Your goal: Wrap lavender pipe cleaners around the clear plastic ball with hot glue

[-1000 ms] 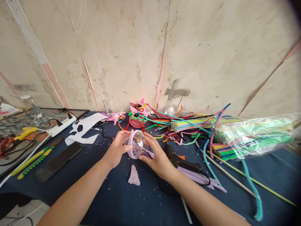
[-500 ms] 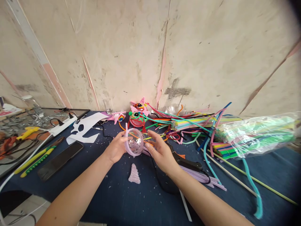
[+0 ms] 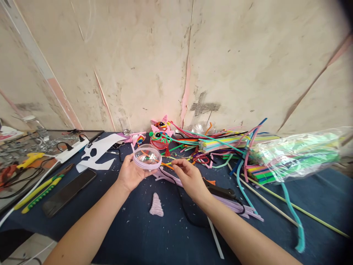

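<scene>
My left hand (image 3: 131, 173) is wrapped round a clear plastic half-ball (image 3: 149, 154), its opening tilted up. Lilac pipe cleaner (image 3: 147, 166) runs in rings about the half-ball, and a loose end sticks up at its left. To the right, apart from the half-ball, my right hand (image 3: 190, 178) has thumb and fingertips drawn together in a pinch; anything between them is hidden. Below both hands lies a small lilac fuzzy triangle (image 3: 156, 205) on the dark blue cloth (image 3: 132, 235). A bundle of lilac pipe cleaners (image 3: 237, 208) passes under my right wrist.
A black glue gun (image 3: 220, 190) with a cord lies beside my right wrist. Decorated lion-like heads (image 3: 160, 140) stand behind. Bagged pipe cleaners (image 3: 298, 158) fill the right. Leftward are a phone (image 3: 68, 193), pliers (image 3: 41, 191), cut white paper (image 3: 102, 149) and a power strip (image 3: 72, 150).
The half-ball has tipped from facing sideways to opening upward and sits slightly left in my left hand. My right hand's spread fingers have come together into a pinch.
</scene>
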Tool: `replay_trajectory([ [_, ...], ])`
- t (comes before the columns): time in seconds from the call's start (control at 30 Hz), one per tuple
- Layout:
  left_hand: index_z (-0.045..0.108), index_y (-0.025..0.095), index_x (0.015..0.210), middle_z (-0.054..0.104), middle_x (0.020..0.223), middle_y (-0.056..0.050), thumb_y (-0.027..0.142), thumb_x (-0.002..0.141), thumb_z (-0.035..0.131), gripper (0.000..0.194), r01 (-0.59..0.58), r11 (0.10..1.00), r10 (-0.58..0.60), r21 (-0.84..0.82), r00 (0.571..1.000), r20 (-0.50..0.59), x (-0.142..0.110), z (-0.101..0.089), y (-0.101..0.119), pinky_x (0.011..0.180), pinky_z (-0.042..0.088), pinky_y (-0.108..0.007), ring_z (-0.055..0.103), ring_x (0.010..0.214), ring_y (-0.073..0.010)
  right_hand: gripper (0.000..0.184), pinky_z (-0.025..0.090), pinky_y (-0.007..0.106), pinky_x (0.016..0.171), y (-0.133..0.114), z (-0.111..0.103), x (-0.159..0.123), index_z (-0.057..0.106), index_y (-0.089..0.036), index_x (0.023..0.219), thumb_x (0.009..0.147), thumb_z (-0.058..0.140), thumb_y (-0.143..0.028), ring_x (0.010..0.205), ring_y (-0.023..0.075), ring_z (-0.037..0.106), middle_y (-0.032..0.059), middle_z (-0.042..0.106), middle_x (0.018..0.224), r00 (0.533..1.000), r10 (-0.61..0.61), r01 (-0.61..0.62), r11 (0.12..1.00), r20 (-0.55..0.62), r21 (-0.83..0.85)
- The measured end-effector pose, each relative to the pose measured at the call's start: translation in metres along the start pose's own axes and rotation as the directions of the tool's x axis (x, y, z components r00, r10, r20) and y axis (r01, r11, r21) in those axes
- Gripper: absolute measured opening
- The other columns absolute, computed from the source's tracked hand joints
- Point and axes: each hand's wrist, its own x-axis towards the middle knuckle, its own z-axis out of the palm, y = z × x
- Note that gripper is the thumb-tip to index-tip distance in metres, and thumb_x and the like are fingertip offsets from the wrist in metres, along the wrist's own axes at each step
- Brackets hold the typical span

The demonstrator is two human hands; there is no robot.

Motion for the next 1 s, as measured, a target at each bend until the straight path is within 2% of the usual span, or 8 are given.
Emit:
replay_trajectory([
  [0.23,0.051,0.015,0.127,0.070,0.110,-0.015,0.038,0.085,0.047,0.048,0.017,0.998,-0.015,-0.068,1.000,0.020,0.000,0.000,0.000,0.086,0.052,-0.056,0.068,0.100,-0.0349,0.018,0.051,0.033,0.070,-0.001,0.002,-0.004,0.063,-0.020,0.082,0.083,0.052,-0.034,0.075,0.0193,0.063,0.0058,0.068,0.082,0.991,-0.122,0.129,0.982,0.053,-0.140],
  [0.4,0.052,0.012,0.125,0.070,0.110,-0.018,0.039,0.085,0.047,0.049,0.037,0.997,-0.037,-0.071,0.999,0.010,0.000,-0.002,-0.001,0.086,0.052,-0.055,0.068,0.099,-0.0359,0.014,0.051,0.031,0.070,-0.002,0.004,-0.009,0.063,-0.021,0.085,0.086,0.050,-0.023,0.076,0.0182,0.063,0.0056,0.067,0.083,0.948,-0.290,0.314,0.924,0.134,-0.219],
  [0.5,0.052,0.012,0.125,0.070,0.110,-0.018,0.039,0.085,0.048,0.049,0.031,0.997,-0.031,-0.063,0.999,0.007,0.001,-0.001,-0.002,0.086,0.052,-0.054,0.068,0.099,-0.0359,0.015,0.051,0.031,0.071,-0.002,0.004,-0.012,0.063,-0.020,0.087,0.086,0.048,-0.018,0.077,0.0184,0.063,0.0065,0.067,0.083,0.919,-0.351,0.385,0.895,0.177,-0.225],
  [0.7,0.054,0.013,0.122,0.071,0.108,-0.016,0.039,0.085,0.047,0.046,0.028,0.999,-0.028,-0.041,0.999,-0.015,0.000,0.001,-0.001,0.082,0.054,-0.052,0.069,0.097,-0.0339,0.014,0.052,0.031,0.070,-0.004,0.004,-0.012,0.064,-0.021,0.085,0.085,0.050,-0.018,0.077,0.0191,0.064,0.0062,0.067,0.082,0.920,-0.344,0.380,0.900,0.185,-0.215],
  [1.0,0.056,0.013,0.120,0.070,0.109,-0.015,0.037,0.086,0.045,0.043,0.003,0.998,-0.005,0.058,1.000,0.021,-0.003,0.008,-0.008,0.088,0.051,-0.053,0.066,0.100,-0.0311,0.013,0.051,0.031,0.068,-0.011,0.005,-0.014,0.064,-0.023,0.081,0.086,0.051,-0.022,0.073,0.0184,0.062,0.0044,0.066,0.078,0.929,-0.331,0.362,0.905,0.166,-0.223],
])
